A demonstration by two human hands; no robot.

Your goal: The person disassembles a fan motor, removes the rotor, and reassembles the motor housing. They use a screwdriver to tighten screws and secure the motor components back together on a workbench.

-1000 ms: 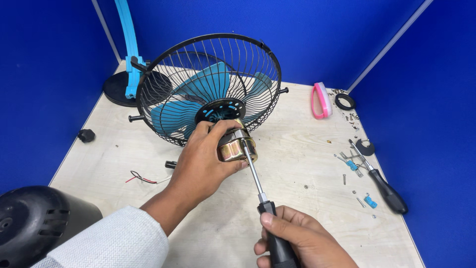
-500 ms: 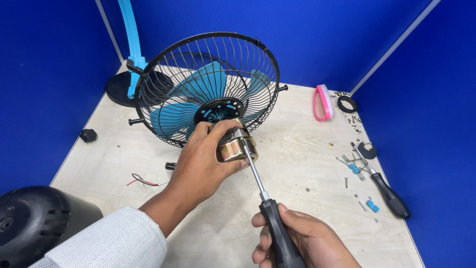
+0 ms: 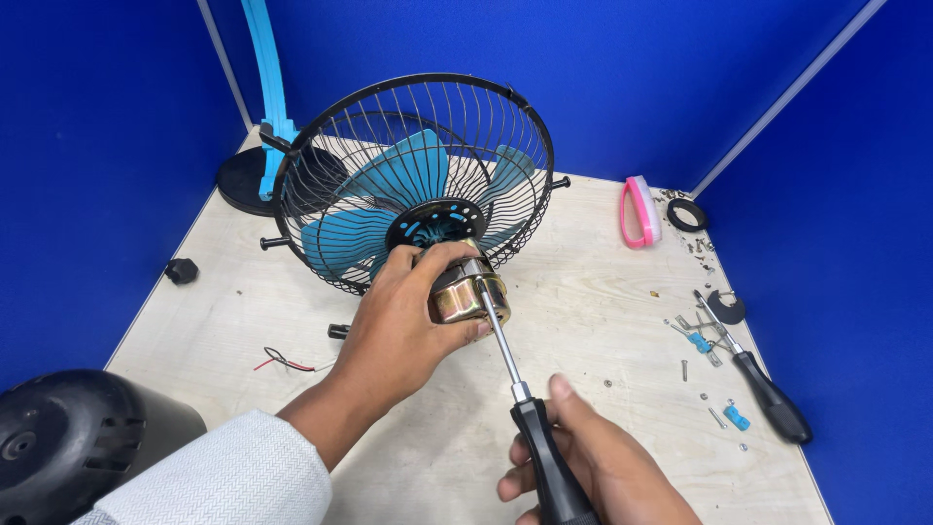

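I am steadying the brass-coloured fan motor (image 3: 468, 295) at the middle of the desk (image 3: 583, 292), my left hand (image 3: 398, 335) wrapping closed around its left side. It is sitting behind the black wire fan guard (image 3: 418, 175) with its blue blades (image 3: 389, 194). My right hand (image 3: 593, 467), nearer the front edge, is gripping the black-handled screwdriver (image 3: 525, 408), whose tip is touching the motor. A second screwdriver (image 3: 758, 379) is lying by the right edge among loose screws (image 3: 714, 413).
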